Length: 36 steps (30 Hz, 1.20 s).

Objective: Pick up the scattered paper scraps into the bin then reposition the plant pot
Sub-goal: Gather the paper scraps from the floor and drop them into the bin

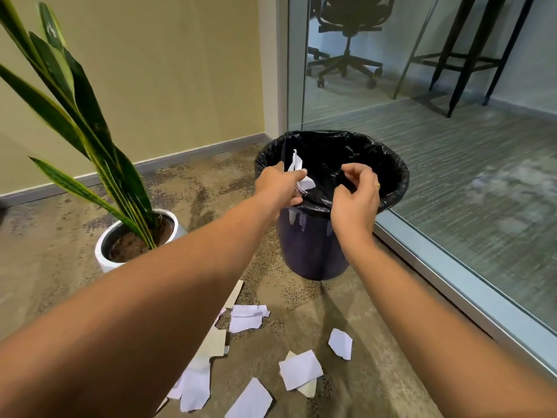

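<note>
Gripping a few white scraps [297, 164], my left hand [278, 184] is out over the near edge of the bin. My right hand [357, 194] hangs beside it above the rim with its fingers loosely curled, and I can see no paper in it.

Nearest me, more paper scraps [300, 369] lie flat on the floor, some overlapping, with a beige card piece [215, 342] among them. They should be light and limp. I'd pinch each at a lifted corner or edge and bunch several together, since a loose grip would let them flutter off.

Further out on my left stands the plant pot [102, 257], white, smooth-walled and full of soil. I expect it to be heavy and perhaps slippery, so I'd use both hands low around its wall and never the leaves [90, 116].

Beyond that stands the bin [310, 248], lined with a black bag and just beside the glass wall [452, 146].
</note>
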{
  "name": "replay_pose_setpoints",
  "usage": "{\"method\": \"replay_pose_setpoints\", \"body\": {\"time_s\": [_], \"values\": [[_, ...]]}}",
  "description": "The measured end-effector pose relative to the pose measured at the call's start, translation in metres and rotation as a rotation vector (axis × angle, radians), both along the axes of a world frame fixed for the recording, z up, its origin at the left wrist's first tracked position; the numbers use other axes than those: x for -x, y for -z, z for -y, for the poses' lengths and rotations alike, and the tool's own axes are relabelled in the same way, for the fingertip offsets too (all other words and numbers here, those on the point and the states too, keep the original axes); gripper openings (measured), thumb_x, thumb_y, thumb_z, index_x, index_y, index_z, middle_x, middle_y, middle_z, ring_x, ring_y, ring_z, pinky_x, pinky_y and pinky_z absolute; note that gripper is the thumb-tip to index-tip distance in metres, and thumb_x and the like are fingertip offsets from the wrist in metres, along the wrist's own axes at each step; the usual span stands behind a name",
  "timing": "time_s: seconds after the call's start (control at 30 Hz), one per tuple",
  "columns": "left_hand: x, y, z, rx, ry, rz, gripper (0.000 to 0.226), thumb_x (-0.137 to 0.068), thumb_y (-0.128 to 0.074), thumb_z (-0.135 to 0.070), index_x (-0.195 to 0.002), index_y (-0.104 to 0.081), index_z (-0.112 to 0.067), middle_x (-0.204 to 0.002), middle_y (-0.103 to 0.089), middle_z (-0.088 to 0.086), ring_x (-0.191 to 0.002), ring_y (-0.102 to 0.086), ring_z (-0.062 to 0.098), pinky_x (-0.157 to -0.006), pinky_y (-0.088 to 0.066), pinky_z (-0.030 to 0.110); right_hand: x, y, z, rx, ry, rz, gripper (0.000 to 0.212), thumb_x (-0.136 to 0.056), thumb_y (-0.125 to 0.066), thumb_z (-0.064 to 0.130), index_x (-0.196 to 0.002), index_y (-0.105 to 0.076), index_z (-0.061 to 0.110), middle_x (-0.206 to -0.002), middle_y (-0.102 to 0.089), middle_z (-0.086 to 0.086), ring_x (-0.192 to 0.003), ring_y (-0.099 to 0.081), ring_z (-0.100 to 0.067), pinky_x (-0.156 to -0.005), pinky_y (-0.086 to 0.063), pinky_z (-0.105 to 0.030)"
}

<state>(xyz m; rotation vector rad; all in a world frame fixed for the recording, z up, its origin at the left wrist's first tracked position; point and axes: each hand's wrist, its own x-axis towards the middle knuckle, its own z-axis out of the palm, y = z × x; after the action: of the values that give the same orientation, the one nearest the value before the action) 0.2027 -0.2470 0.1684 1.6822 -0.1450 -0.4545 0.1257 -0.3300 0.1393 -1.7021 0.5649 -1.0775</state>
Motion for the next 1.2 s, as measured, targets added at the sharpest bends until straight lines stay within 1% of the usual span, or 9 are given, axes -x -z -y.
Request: {"method": "replay_pose_setpoints", "body": {"time_s": [0.1,0.2,0.47,0.57,0.63,0.77,0.9,1.03,1.2], "values": [[0.0,-0.007,0.0,-0.024,0.045,-0.022,0.05,-0.088,-0.062,-0.023,-0.133,-0.047,-0.008,-0.115,-0.059,0.017,-0.076,-0.061,0.025,-0.069,-0.057,0.028,0.015,0.013,-0.014,0.125,-0.033,0.031,0.028,-0.078,-0.044,-0.012,-0.096,-0.058,0.004,-0.102,-0.048,-0.001,-0.091,-0.05,-0.009,-0.084,-0.048,-0.022],[0.002,-0.011,0.001,-0.003,0.045,-0.041,0.042,-0.09,-0.059,-0.023,-0.128,-0.052,-0.007,-0.109,-0.057,0.015,-0.073,-0.058,0.026,-0.071,-0.058,0.031,0.025,0.029,-0.023,0.219,-0.069,-0.008,0.025,-0.078,-0.046,-0.012,-0.092,-0.059,0.004,-0.099,-0.048,0.002,-0.086,-0.05,-0.008,-0.078,-0.043,-0.02],[-0.004,-0.022,0.009,0.256,0.161,-0.119,0.064,-0.099,-0.036,-0.035,-0.149,0.001,-0.024,-0.156,-0.017,0.012,-0.134,-0.04,0.031,-0.108,-0.036,0.035,0.038,0.067,-0.038,0.277,-0.222,-0.165,0.026,-0.081,-0.045,-0.007,-0.094,-0.06,0.009,-0.1,-0.048,0.003,-0.079,-0.041,0.003,-0.068,-0.033,-0.006],[-0.003,-0.018,0.006,0.132,0.116,0.026,0.055,-0.098,-0.04,-0.031,-0.147,-0.021,-0.016,-0.146,-0.039,0.009,-0.118,-0.053,0.023,-0.097,-0.044,0.029,0.04,0.074,-0.039,0.305,-0.266,-0.2,0.022,-0.081,-0.045,-0.005,-0.09,-0.059,0.009,-0.097,-0.05,0.002,-0.076,-0.042,-0.001,-0.064,-0.034,-0.005],[0.004,-0.01,-0.002,0.04,-0.021,0.201,0.038,-0.095,-0.047,-0.019,-0.132,-0.048,-0.009,-0.119,-0.06,0.011,-0.094,-0.061,0.021,-0.079,-0.052,0.029,0.043,0.079,-0.04,0.322,-0.32,-0.224,0.019,-0.08,-0.045,-0.005,-0.086,-0.059,0.006,-0.093,-0.05,0.001,-0.075,-0.046,-0.005,-0.065,-0.036,-0.008],[0.035,0.025,-0.024,-0.136,-0.236,0.501,0.02,-0.088,-0.05,-0.009,-0.102,-0.064,-0.013,-0.093,-0.066,0.006,-0.09,-0.062,0.023,-0.084,-0.052,0.038,0.047,0.103,-0.038,0.317,-0.419,-0.457,0.016,-0.082,-0.048,-0.002,-0.088,-0.06,0.006,-0.099,-0.052,-0.006,-0.093,-0.052,-0.022,-0.078,-0.047,-0.034],[0.073,0.09,-0.053,-0.264,-0.265,0.406,0.02,-0.088,-0.049,-0.007,-0.102,-0.063,-0.008,-0.099,-0.065,0.016,-0.091,-0.06,0.03,-0.081,-0.047,0.038,0.057,0.143,-0.034,0.304,-0.505,-0.926,0.029,-0.081,-0.056,0.009,-0.11,-0.058,0.011,-0.121,-0.046,-0.01,-0.112,-0.048,-0.029,-0.091,-0.043,-0.03],[0.107,0.164,-0.09,-0.635,-0.016,0.216,0.037,-0.086,-0.059,-0.023,-0.122,-0.055,-0.014,-0.127,-0.054,0.012,-0.112,-0.053,0.027,-0.095,-0.042,0.033,0.085,0.186,-0.025,0.318,-0.558,-1.306,0.065,-0.078,-0.065,0.045,-0.134,-0.039,0.023,-0.142,-0.031,-0.012,-0.13,-0.035,-0.033,-0.107,-0.035,-0.04],[0.137,0.233,-0.148,-1.1,0.364,-0.01,0.103,-0.068,-0.071,-0.056,-0.146,-0.009,-0.031,-0.158,0.002,0.004,-0.145,0.002,0.035,-0.112,-0.019,0.061,0.112,0.218,-0.017,0.403,-0.587,-1.56,0.105,-0.064,-0.06,0.073,-0.146,-0.009,0.03,-0.154,-0.012,-0.019,-0.142,-0.005,-0.035,-0.115,-0.011,-0.043]]}}
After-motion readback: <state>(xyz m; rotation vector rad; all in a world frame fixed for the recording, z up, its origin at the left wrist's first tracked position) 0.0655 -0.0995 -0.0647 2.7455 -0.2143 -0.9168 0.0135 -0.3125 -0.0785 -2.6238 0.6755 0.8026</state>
